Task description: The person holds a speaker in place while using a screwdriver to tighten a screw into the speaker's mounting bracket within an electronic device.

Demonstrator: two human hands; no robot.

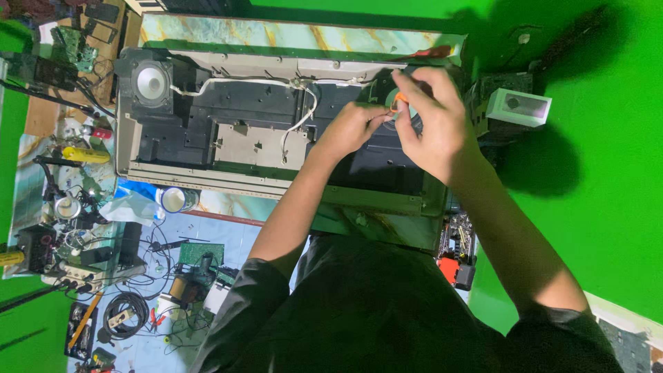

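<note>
We see matt beige plastic casing (131, 148), dull grey metal plate (259, 146), glossy marbled surface (276, 33), smooth white cable (228, 81).

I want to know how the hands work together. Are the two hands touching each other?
Touching. The head view shows the left hand and the right hand meeting at the fingertips around a small orange part over the opened device, with no gap.

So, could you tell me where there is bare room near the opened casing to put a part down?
The green surface right of the opened casing is bare past the small white box. Inside, the grey metal plate lies uncovered, bordered by the white cable. Both hands, left hand and right hand, crowd the right end; the floor lower left is cluttered.
</note>
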